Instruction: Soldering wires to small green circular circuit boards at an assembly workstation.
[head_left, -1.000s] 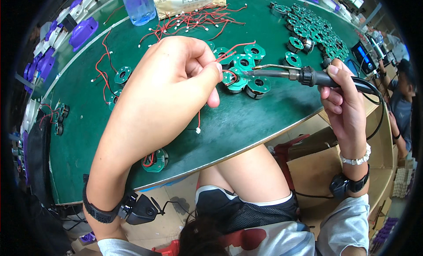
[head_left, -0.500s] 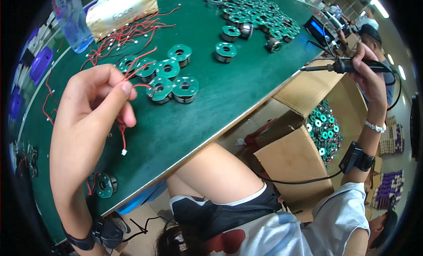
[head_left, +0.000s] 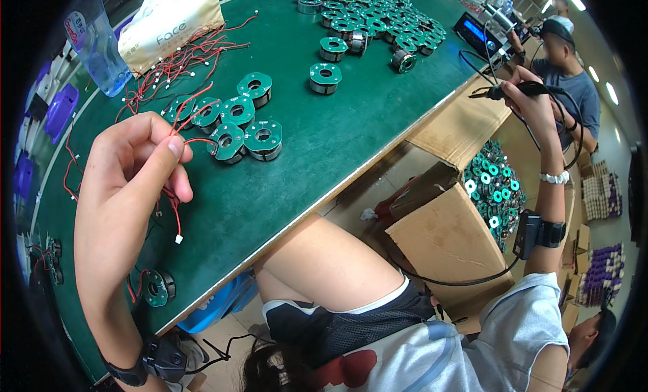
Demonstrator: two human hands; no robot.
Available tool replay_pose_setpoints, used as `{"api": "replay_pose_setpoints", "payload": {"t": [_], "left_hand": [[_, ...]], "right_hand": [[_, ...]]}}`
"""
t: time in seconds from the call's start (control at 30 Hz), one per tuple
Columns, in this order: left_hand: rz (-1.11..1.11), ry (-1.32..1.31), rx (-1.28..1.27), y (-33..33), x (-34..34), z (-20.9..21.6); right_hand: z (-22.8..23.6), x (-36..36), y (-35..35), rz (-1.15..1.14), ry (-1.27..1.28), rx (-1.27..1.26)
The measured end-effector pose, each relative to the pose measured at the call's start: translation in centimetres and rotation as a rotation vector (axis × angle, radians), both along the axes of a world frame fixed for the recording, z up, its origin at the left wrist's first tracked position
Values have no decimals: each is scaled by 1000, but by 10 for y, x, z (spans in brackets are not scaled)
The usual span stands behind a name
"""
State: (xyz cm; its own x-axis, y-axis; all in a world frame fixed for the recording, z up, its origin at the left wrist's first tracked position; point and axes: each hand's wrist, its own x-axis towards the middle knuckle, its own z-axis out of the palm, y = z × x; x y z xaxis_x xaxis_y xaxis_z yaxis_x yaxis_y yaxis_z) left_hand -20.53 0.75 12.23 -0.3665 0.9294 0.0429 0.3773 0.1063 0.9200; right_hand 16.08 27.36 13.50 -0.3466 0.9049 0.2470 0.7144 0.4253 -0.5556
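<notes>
Thin red wires (head_left: pixel 177 216) with a white connector are pinched between the thumb and fingers of my left hand (head_left: pixel 128 162). Their free ends reach up beside a cluster of round green circuit boards on coils (head_left: pixel 237 110), and one end appears to touch the nearest board (head_left: pixel 228 141). Raised past the table's right edge, my right hand (head_left: pixel 530 98) is closed around a black soldering iron (head_left: pixel 496 92). Its tip points left, away from the boards. One more coil board (head_left: pixel 158 288) with a red wire lies near my left wrist.
Many coil boards (head_left: pixel 378 17) crowd the far table. A red wire pile (head_left: pixel 182 65) lies by a tissue pack (head_left: pixel 169 28) and plastic bottle (head_left: pixel 101 51). A station with a blue display (head_left: pixel 476 31) stands far right. A carton of parts (head_left: pixel 449 233) sits below; a co-worker (head_left: pixel 570 75) is beyond.
My right hand has moved slightly up and left with the soldering iron. My left hand keeps its pinch on the wires. The whole view has shifted a little, showing more of the co-worker.
</notes>
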Motion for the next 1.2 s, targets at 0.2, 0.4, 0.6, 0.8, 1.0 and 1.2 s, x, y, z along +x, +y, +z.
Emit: {"api": "replay_pose_setpoints", "payload": {"t": [0.2,0.4,0.6,0.8,1.0,1.2], "left_hand": [[1,4,-7,0,2,3],[13,-4,15,0,2,1],[26,0,13,-1,2,2],[15,7,15,0,1,1],[12,16,12,1,4,1],[22,9,18,0,5,3]], "right_hand": [[-11,-5,3,-9,134,148],[-9,2,5,-56,17,160],[-21,-4,9,-68,115,181],[-15,9,11,-112,22,188],[-25,0,12,-46,248,88],[-22,12,16,-106,-82,139]]}}
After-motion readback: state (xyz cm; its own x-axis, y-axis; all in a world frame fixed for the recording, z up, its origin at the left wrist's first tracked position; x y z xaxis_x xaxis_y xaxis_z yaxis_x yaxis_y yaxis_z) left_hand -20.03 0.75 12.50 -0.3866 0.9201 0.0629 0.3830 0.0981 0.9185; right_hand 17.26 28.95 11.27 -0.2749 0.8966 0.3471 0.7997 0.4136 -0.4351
